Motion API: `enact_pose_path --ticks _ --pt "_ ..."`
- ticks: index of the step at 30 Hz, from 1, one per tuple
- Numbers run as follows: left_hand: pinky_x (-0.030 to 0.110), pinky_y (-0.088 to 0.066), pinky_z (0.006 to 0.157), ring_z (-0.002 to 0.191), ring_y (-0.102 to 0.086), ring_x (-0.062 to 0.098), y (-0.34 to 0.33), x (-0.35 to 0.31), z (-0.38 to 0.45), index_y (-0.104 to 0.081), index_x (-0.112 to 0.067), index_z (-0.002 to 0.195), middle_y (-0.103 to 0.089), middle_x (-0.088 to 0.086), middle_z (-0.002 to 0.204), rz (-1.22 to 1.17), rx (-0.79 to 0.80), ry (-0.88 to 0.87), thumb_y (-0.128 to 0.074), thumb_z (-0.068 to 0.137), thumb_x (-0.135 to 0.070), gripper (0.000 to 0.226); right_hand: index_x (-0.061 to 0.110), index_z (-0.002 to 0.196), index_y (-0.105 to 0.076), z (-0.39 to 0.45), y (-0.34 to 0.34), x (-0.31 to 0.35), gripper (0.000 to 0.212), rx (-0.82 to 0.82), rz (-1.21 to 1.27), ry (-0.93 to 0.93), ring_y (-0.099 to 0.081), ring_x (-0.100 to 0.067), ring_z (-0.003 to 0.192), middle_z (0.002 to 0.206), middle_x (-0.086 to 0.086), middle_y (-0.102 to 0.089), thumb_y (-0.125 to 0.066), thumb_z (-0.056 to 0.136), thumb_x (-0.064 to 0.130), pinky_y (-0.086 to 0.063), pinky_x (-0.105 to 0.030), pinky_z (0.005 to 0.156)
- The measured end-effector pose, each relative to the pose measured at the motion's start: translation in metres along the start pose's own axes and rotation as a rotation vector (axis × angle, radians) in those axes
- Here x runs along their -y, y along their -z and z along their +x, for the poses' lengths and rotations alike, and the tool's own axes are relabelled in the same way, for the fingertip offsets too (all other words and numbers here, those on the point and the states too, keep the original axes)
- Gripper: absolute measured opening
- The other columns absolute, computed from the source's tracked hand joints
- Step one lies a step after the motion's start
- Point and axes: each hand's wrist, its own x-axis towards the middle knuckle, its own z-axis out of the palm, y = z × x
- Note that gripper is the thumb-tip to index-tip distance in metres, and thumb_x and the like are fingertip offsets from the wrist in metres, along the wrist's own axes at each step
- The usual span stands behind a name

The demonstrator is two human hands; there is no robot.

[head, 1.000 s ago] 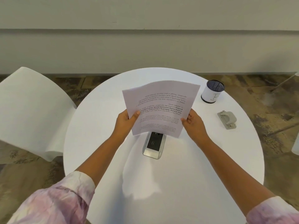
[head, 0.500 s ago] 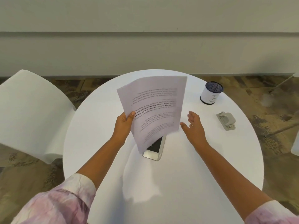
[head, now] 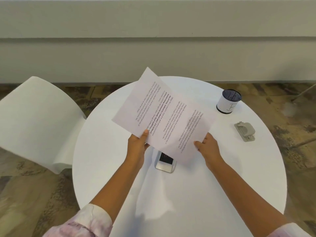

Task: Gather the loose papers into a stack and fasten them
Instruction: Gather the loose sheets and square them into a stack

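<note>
A stack of printed white papers [head: 164, 115] is held above the round white table [head: 222, 177], text upside down, turned so one corner points away to the left. My left hand [head: 137, 144] pinches the near left edge with its thumb on top. My right hand [head: 207, 145] grips the near right corner, thumb on the sheet. A grey stapler [head: 245, 131] lies on the table to the right, apart from both hands.
A phone [head: 165, 162] lies on the table, partly hidden under the papers. A white cup with a dark mesh top [head: 228, 101] stands at the back right. A white chair [head: 37, 120] sits left of the table. Patterned floor surrounds it.
My right hand, which had let go half a second ago, grips the papers again. The sheets have flattened out and turned so they lie wider across, left corner pointing away.
</note>
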Motion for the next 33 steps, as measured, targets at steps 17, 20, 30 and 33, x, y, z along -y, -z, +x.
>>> enact_pose_path --ticks 17,20,30,33 --pt "0.038 -0.052 0.088 0.101 -0.064 0.025 0.050 -0.020 0.020 -0.063 -0.016 0.111 -0.069 0.002 0.107 0.422 0.088 -0.001 -0.065 0.084 -0.012 0.027 0.025 0.107 -0.061 0.011 0.034 0.007 0.039 0.046 -0.138 0.276 -0.064 0.003 0.091 0.102 0.012 -0.066 -0.052 0.084 -0.005 -0.051 -0.014 0.077" --pt "0.043 -0.051 0.090 0.101 -0.063 0.028 0.046 -0.019 0.020 -0.059 -0.010 0.116 -0.066 0.009 0.113 0.391 0.015 0.004 -0.066 0.083 -0.011 0.034 0.029 0.094 -0.062 0.010 0.031 0.005 0.035 0.036 -0.140 0.285 -0.065 0.002 0.085 0.095 0.013 -0.068 -0.054 0.085 -0.004 -0.053 -0.013 0.072" --pt "0.038 -0.051 0.083 0.096 -0.063 0.028 0.050 0.008 0.012 -0.059 -0.007 0.115 -0.065 0.012 0.111 0.466 0.004 0.030 -0.060 0.089 -0.015 0.028 0.020 0.102 -0.057 0.010 0.022 -0.013 0.030 0.062 -0.252 0.249 -0.061 -0.020 0.092 0.099 -0.002 -0.063 -0.045 0.088 -0.004 -0.047 -0.015 0.067" --pt "0.030 -0.050 0.076 0.091 -0.062 0.024 0.049 0.009 0.014 -0.058 -0.009 0.116 -0.064 0.010 0.107 0.455 -0.023 0.011 -0.058 0.090 -0.017 0.027 0.023 0.096 -0.054 0.012 0.021 -0.012 0.027 0.028 -0.280 0.270 -0.059 -0.019 0.090 0.096 -0.001 -0.062 -0.046 0.089 -0.002 -0.043 -0.012 0.065"
